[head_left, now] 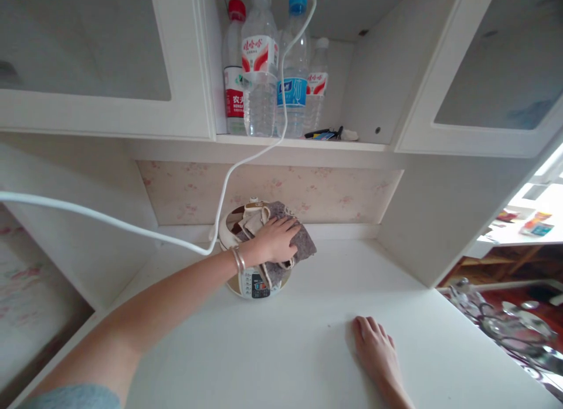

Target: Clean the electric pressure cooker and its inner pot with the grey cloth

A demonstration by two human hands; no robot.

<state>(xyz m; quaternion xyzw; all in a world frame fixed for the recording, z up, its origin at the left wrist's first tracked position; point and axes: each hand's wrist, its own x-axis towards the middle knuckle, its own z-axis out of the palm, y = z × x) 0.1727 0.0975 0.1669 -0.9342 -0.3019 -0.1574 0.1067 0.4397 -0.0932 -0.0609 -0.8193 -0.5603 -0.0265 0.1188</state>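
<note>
My left hand (276, 240) reaches across from the left and presses over a grey-brown cloth (304, 244) with pale edging, its fingers bent onto the fabric. Under the cloth stands a round white-and-gold rice cooker (246, 287), with a button panel and small display at its front; much of its lid is hidden by the cloth and hand. My right hand (377, 349) rests on the white countertop (325, 306), holding nothing, with its fingers slightly bent and the thumb side toward the cooker.
A white cord (224, 189) hangs from the open shelf (369, 144), runs beside the cooker and off to the left. Several plastic bottles (259, 98) and small items stand above. Cabinet walls flank the counter; a glass-laden rack (505, 327) is at lower right.
</note>
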